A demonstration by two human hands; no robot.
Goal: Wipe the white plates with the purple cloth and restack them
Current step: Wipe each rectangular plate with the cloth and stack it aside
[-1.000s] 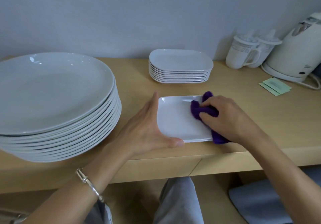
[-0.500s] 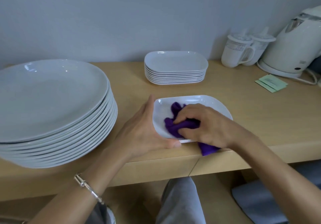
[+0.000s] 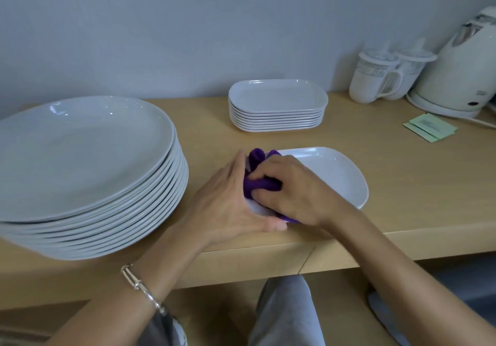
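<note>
Purple cloth point(image 3: 259, 183) is now bunched at the left end of the rectangular plate point(image 3: 335, 174) I'm wiping. A second ago it was at that plate's right end, and half a second ago near its middle. My right hand point(image 3: 298, 192) has crossed the plate with it, so the plate's right half, covered before, now lies bare and glossy.

The right hand lies knuckles up over the plate's left half, fingers curled tight around the cloth. Folds stick out beyond the fingertips, and a tail pokes out under the wrist at the plate's near edge. The wrist and forearm run back off the plate's near right side.

My left hand point(image 3: 228, 203) has stayed where it was. Its fingers are straight along the plate's left end and the thumb is stretched along the near edge, bracing that corner without curling round it. The two hands are now touching. A bracelet point(image 3: 142, 288) sits on the left wrist.

The plate itself still lies flat at the near edge of the counter point(image 3: 402, 184). Behind it stands the stack of rectangular plates point(image 3: 277, 104), and well to its left the stack of round plates point(image 3: 80, 158). Behind and to its right are two mugs point(image 3: 375, 80), a kettle point(image 3: 461, 77) and green sachets point(image 3: 430, 127).
</note>
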